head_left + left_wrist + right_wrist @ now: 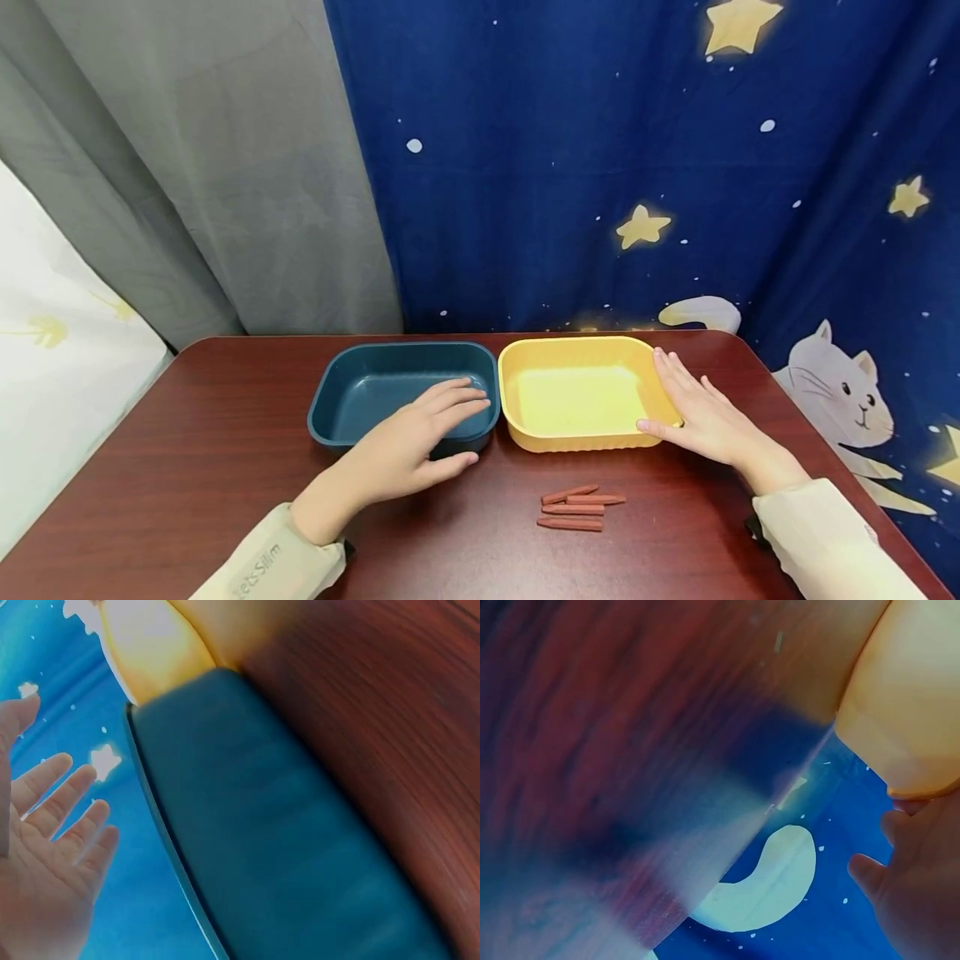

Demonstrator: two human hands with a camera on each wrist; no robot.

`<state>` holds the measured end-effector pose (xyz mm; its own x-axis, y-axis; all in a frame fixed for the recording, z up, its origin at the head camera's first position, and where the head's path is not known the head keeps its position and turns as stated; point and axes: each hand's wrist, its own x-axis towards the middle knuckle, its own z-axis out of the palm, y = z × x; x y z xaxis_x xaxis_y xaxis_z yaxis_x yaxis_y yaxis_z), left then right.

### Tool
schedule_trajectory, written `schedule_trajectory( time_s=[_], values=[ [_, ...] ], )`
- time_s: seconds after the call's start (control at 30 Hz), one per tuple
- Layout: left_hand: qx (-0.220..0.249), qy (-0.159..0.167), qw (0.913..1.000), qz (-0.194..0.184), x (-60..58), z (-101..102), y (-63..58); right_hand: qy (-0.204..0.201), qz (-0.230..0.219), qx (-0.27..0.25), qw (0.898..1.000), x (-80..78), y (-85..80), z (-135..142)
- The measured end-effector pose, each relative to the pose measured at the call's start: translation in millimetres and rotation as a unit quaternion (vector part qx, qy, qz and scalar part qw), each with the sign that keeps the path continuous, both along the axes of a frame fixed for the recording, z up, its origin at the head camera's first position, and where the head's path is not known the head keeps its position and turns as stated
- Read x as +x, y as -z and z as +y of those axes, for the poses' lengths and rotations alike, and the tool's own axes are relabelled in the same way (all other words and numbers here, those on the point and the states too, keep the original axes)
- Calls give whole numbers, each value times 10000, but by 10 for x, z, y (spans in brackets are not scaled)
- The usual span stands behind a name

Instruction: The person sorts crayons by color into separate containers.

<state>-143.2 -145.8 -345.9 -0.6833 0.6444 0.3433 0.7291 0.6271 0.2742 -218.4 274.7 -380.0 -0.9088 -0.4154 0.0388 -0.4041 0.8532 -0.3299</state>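
Side by side at the back of the table stand a dark teal rectangular bin (360, 408) and a yellow one (577, 442), their near sides touching or almost so. My left hand (401, 446) hovers over the teal bin's front right corner, its fingers spread and holding nothing; the left wrist view shows the palm (49, 862) beside the bin's outer wall (247, 817). At the yellow bin's right end, my right hand (708, 417) rests against the rim with straight fingers, thumb at the front corner. Several reddish-brown crayons (572, 524) lie loosely grouped in front of the yellow bin.
The dark red-brown wooden table (225, 467) has its back edge just behind both bins. Behind it hang a grey curtain (247, 167) and a blue curtain (525, 167) with stars and a cat. A white cloth (60, 333) hangs at the left.
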Motion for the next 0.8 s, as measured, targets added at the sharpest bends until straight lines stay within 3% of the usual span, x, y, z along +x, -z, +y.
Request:
schedule_trajectory(
  time_s=[0.2,0.33,0.5,0.8],
  values=[
    [9,531,9981,326,-70,277,26,4,-14,-34,10000,-11,14,3],
    [-270,918,9945,432,-69,473,36,-16,-39,-54,10000,-20,20,-10],
    [-837,1209,9891,92,-41,715,54,10,-51,-7,10000,-12,7,-9],
    [-1248,1511,9802,-277,-66,981,193,38,-126,-30,9999,-1,-6,5]
  ],
)
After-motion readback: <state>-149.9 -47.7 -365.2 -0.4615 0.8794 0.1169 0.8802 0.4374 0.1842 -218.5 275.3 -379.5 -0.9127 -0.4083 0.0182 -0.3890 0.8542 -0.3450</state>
